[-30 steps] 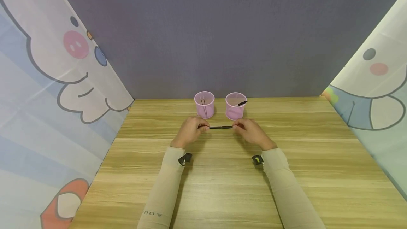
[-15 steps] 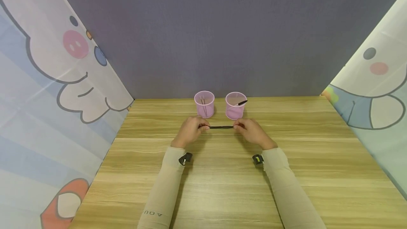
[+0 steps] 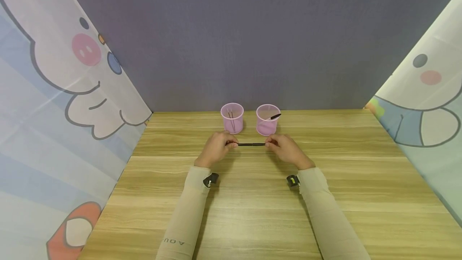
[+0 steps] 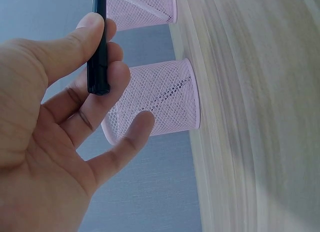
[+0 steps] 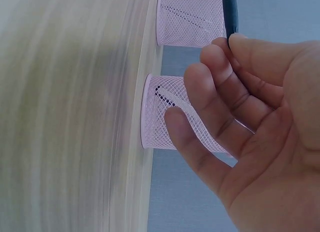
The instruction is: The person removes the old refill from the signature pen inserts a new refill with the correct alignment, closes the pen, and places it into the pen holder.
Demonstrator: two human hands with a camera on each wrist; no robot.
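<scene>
A slim black pen [image 3: 251, 144] lies crosswise between the hands, raised over the table. The left hand [image 3: 215, 148] pinches its left end between thumb and fingertips; in the left wrist view the blunt end of the pen [image 4: 99, 71] pokes out below the thumb and the little finger is spread away. At the other end the right hand [image 3: 286, 150] pinches the pen [image 5: 230, 14] with thumb and index finger, the other fingers loosely bent. Just behind the hands stand two pink mesh cups, a left cup [image 3: 226, 125] and a right cup [image 3: 266, 128].
Two thin dark sticks [image 3: 232, 121] lean inside the left cup. A pale stick with a black end [image 3: 276, 116] rests over the right cup's rim. Behind the wooden table [image 3: 252, 212] rises a grey wall [image 3: 231, 43], with cartoon-printed sheets on both sides.
</scene>
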